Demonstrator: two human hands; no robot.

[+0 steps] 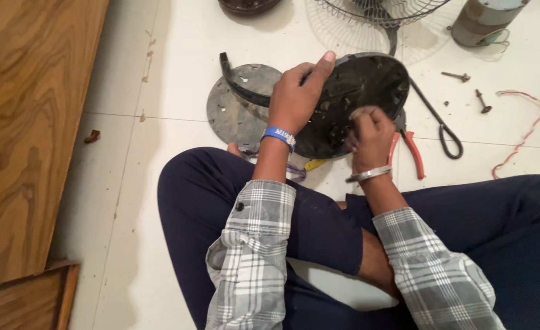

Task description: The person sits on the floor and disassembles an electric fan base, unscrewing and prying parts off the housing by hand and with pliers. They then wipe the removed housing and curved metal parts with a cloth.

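I sit on a white tiled floor with a round black fan base cover (368, 85) tilted up in front of my knees. My left hand (295, 98), with a blue wristband, grips the cover's upper left rim, thumb stretched along its edge. My right hand (371, 135), with a metal bangle, has its fingers pinched together against the cover's dirty inner face; whatever small thing it holds is hidden. A flat grey metal disc (236, 113) lies on the floor behind the cover.
Red-handled pliers (412, 150) lie right of my right hand, beside a black cable (444, 125). Two screws (456, 76) (482, 101) and a red-white wire (526, 128) lie farther right. A wire fan guard (374, 12) and a grey motor (484, 21) sit at the top. Wooden furniture (25, 122) stands left.
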